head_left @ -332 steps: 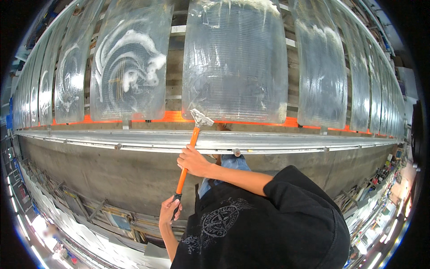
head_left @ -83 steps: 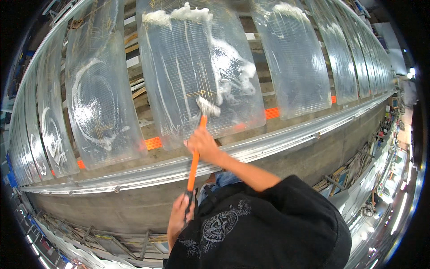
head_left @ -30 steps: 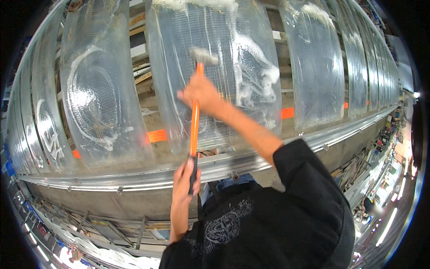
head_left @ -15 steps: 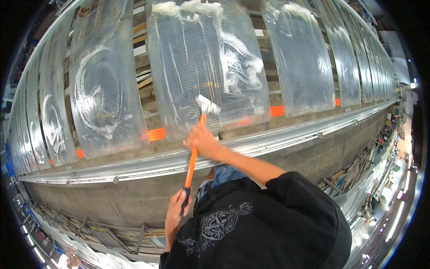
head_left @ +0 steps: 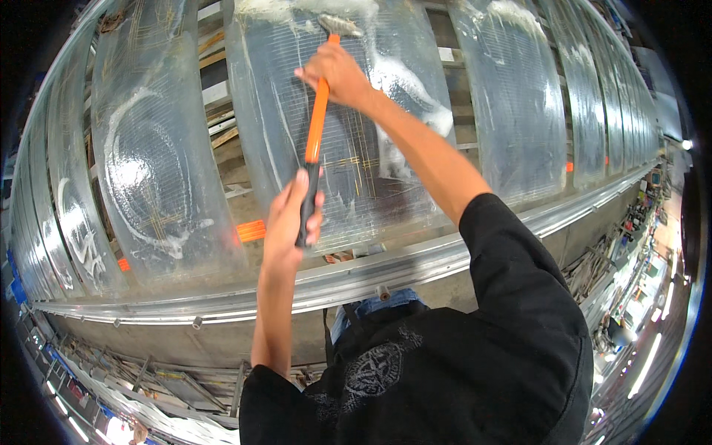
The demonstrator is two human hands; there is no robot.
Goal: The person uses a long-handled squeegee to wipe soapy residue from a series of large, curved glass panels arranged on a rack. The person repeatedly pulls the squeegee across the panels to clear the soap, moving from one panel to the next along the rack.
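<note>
Over on the left, a clear sheet [head_left: 152, 63] carries a ring of foam [head_left: 121, 119]. Next comes the left hand [head_left: 285, 219], wrapped around the black grip [head_left: 308, 185] of an orange scraper [head_left: 319, 122]; half a second ago it sat down past the metal rail [head_left: 334, 285], and now it's out above the middle sheet [head_left: 274, 111]. The scraper's head [head_left: 341, 27] has gone from that sheet's near end up to the foam band [head_left: 274, 9], so I'd call this the far reach of a stroke. The right hand [head_left: 337, 74] is closed around the handle just below the head. Whether the blade presses down, I can't tell. Rightward, a foam patch [head_left: 404, 81] remains on the middle sheet.
</note>
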